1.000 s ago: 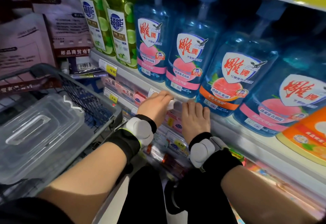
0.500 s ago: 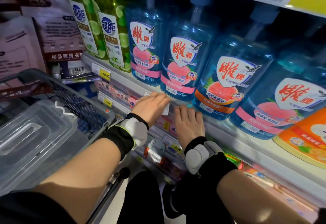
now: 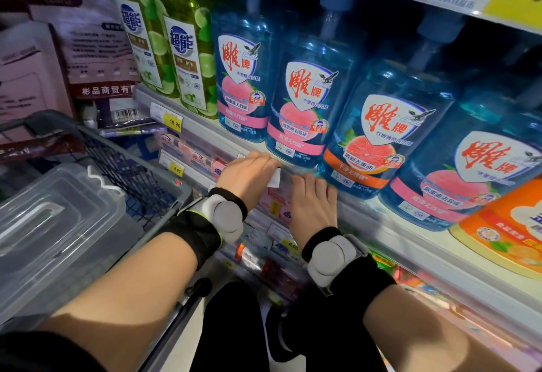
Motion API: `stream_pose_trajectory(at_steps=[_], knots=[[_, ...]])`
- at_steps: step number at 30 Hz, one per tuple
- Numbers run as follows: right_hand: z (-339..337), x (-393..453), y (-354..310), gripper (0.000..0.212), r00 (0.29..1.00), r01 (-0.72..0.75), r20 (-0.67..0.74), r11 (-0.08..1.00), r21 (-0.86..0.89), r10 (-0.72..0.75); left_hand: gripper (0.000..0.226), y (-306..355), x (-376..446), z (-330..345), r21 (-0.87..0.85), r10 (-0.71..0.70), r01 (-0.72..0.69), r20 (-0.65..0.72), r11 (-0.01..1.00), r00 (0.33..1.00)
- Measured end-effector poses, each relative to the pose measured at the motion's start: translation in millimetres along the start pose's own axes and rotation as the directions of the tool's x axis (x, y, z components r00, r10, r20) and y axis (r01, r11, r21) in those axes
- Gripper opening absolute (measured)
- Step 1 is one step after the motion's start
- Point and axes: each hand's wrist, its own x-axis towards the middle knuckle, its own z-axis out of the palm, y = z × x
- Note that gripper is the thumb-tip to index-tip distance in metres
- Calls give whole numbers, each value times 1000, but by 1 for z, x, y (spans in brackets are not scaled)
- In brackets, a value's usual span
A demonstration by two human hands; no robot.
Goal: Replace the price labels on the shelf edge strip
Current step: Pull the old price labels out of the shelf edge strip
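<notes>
Label: a small white label (image 3: 275, 178) sits at the shelf edge strip (image 3: 205, 131), its corner poking out from under my left fingers, in the gap between my two hands.
Left grip: my left hand (image 3: 249, 175) is curled down over the label and the strip; I seem to pinch the label, though my fingers hide the contact, so I cannot tell for sure.
Right grip: my right hand (image 3: 312, 204) lies flat, fingers together, pressed on the strip just right of the label; it holds nothing.
Strip: it runs from up-left of my left grip to down-right past my right grip, clear plastic along the shelf front.
Other tags: a yellow tag (image 3: 173, 122) reading 19.90 sits on the strip well to the left of my left grip; a 9.90 tag (image 3: 177, 169) is on the strip below it, and a 6.90 tag (image 3: 292, 245) lies under my right wrist.
Bottles: blue bottles (image 3: 305, 99) stand on the shelf right above both grips, their bases just behind the strip; green bottles (image 3: 187, 49) are up-left of them; an orange bottle (image 3: 510, 231) is far right.
Wrists: each wears a black band with a grey pod (image 3: 227, 213).
Cart: a cart (image 3: 140, 178) is left of my left arm, with a clear lidded box (image 3: 58, 225) in it.
</notes>
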Motion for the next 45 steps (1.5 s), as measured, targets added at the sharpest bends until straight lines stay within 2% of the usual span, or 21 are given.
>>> stream_pose_trajectory(at_steps=[4, 7, 12, 14, 17, 20, 22, 24, 26, 28, 30, 32, 34, 36, 37, 39, 40, 42, 43, 45], knots=[[-15, 1, -2, 54, 953, -100, 300, 975, 196, 37, 46, 2, 0, -4, 85, -60, 48, 144, 995, 988], [-22, 0, -2, 55, 928, -185, 365, 939, 289, 71, 37, -1, 4, -4, 97, -76, 55, 226, 994, 971], [-30, -3, -1, 54, 921, -188, 387, 923, 336, 46, 19, -1, 20, -12, 21, -114, 113, 318, 993, 941], [-33, -3, 2, 57, 909, -155, 416, 934, 321, 8, 14, -1, 24, -15, -24, -154, 171, 329, 985, 932], [-36, -3, 7, 63, 887, -87, 458, 955, 285, -55, 11, 1, 25, -18, -58, -156, 181, 302, 982, 941], [-40, -7, 11, 60, 907, -51, 417, 964, 260, -65, 14, 10, 22, -26, -282, -198, 235, 154, 930, 968], [-41, -7, 9, 57, 941, -64, 338, 961, 270, -33, 15, 15, 17, -32, -461, -267, 270, 73, 845, 961], [-46, -3, 6, 57, 969, -121, 244, 917, 380, 27, 11, 23, 9, -36, -630, -336, 295, 57, 719, 940], [-49, 2, 3, 62, 976, -202, 185, 770, 605, 111, 5, 34, -3, -40, -769, -392, 321, 100, 553, 915], [-53, 5, 2, 60, 967, -250, 180, 559, 791, 177, 15, 40, -11, -37, -856, -426, 326, 141, 401, 894], [-62, 6, 3, 41, 950, -308, 258, 395, 865, 175, 11, 42, -19, -36, -910, -456, 315, 167, 270, 874], [-67, 5, 4, 18, 945, -326, 316, 369, 870, 89, 17, 41, -28, -35, -932, -479, 307, 183, 194, 859], [-69, 5, 7, 30, 939, -334, 339, 394, 856, 58, 27, 39, -35, -33, -936, -476, 305, 192, 174, 859], [-73, 3, 8, 35, 944, -326, 321, 381, 865, 78, 24, 38, -40, -30, -939, -484, 315, 214, 138, 848], [-75, 3, 9, 35, 948, -316, 303, 370, 873, 95, 23, 38, -43, -30, -940, -496, 332, 253, 77, 830], [-79, 2, 10, 31, 942, -335, 312, 315, 888, 121, 31, 35, -46, -27, -926, -506, 362, 364, -108, 782], [-82, 3, 10, 29, 929, -369, 345, 255, 893, 135, 38, 35, -46, -26, -907, -491, 356, 421, -225, 763], [-90, 4, 4, 24, 870, -482, 471, 47, 875, 144, 49, 32, -50, -27, -843, -449, 300, 501, -447, 740], [-94, 5, 1, 22, 825, -539, 546, -82, 838, 145, 53, 32, -51, -28, -801, -425, 276, 534, -531, 731], [-100, 4, -5, 21, 742, -601, 660, -319, 733, 119, 59, 31, -59, -30, -741, -435, 230, 583, -630, 686]])
